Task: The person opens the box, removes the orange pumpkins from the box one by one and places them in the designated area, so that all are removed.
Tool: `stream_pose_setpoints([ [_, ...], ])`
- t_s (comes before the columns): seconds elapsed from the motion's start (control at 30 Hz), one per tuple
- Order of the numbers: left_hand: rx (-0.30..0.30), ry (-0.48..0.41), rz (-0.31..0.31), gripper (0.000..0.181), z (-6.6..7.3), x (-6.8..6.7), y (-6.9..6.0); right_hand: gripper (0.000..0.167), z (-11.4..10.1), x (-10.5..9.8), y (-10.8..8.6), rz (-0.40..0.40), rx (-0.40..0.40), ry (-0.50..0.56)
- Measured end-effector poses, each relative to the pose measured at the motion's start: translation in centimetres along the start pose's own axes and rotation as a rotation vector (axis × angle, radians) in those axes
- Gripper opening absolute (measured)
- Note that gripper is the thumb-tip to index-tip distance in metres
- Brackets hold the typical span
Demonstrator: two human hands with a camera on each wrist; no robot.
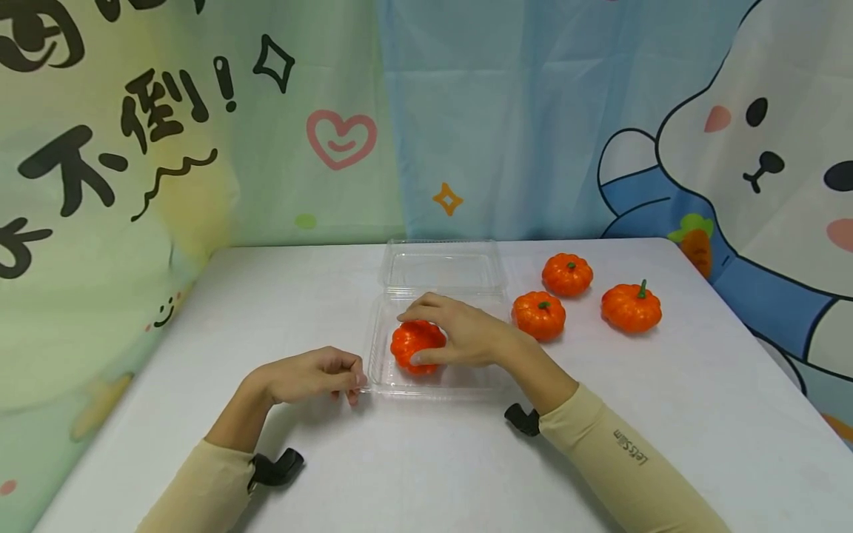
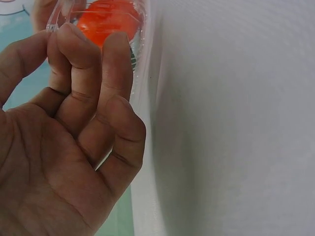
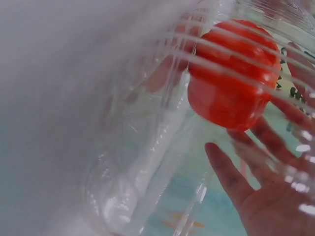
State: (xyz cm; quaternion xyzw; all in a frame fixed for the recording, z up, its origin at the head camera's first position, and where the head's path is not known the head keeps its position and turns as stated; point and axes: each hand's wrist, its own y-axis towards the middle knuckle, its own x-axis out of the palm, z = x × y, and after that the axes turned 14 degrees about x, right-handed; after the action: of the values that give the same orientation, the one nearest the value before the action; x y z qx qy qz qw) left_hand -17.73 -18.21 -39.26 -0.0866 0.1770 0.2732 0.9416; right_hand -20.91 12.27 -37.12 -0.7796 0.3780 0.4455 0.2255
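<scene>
A clear plastic clamshell box [image 1: 460, 389] lies with its lid [image 1: 443, 268] folded back. Inside its left part sits an orange toy pumpkin [image 1: 416, 346], also visible through the plastic in the right wrist view [image 3: 234, 81]. My right hand [image 1: 463, 329] reaches over the box and holds this pumpkin, thumb on the near side and fingers over the far side. My left hand [image 1: 313, 376] pinches the box's near left corner between thumb and fingertips. In the left wrist view, the left hand [image 2: 83, 118] has its other fingers loosely bent.
Three more orange pumpkins with green stems stand right of the box: one close beside it [image 1: 538, 317], one behind [image 1: 567, 275], and one farther right [image 1: 631, 307]. They share a white-covered table [image 1: 426, 466] backed by a printed curtain [image 1: 493, 118].
</scene>
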Motion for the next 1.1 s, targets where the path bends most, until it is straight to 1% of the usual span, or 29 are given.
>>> stream_pose_setpoints([
  [0.17,-0.004,-0.001,-0.002,0.020,0.0,0.1,0.0,0.059,-0.2,0.0,0.0,-0.016,0.009,-0.002],
  [0.33,-0.004,0.015,0.000,0.020,0.2,-0.1,-0.1,0.057,-0.5,0.3,0.3,-0.028,-0.020,-0.014],
  [0.43,0.002,0.026,0.006,0.019,0.2,-0.3,-0.2,0.058,-0.7,0.5,0.5,-0.038,-0.027,-0.019],
  [0.67,0.004,0.011,0.001,0.020,0.0,-0.2,0.0,0.062,-0.9,0.7,0.8,-0.076,0.014,-0.030],
  [0.77,0.003,0.017,0.003,0.020,0.0,-0.2,0.1,0.059,-1.0,0.9,0.9,-0.077,0.018,-0.023],
  [0.93,0.003,0.023,0.004,0.020,0.1,-0.3,0.2,0.050,-1.2,0.9,0.9,-0.069,0.015,-0.001],
  [1.1,0.006,0.017,0.002,0.020,0.2,-0.2,0.2,0.047,-1.2,0.8,0.7,-0.092,0.046,0.033],
])
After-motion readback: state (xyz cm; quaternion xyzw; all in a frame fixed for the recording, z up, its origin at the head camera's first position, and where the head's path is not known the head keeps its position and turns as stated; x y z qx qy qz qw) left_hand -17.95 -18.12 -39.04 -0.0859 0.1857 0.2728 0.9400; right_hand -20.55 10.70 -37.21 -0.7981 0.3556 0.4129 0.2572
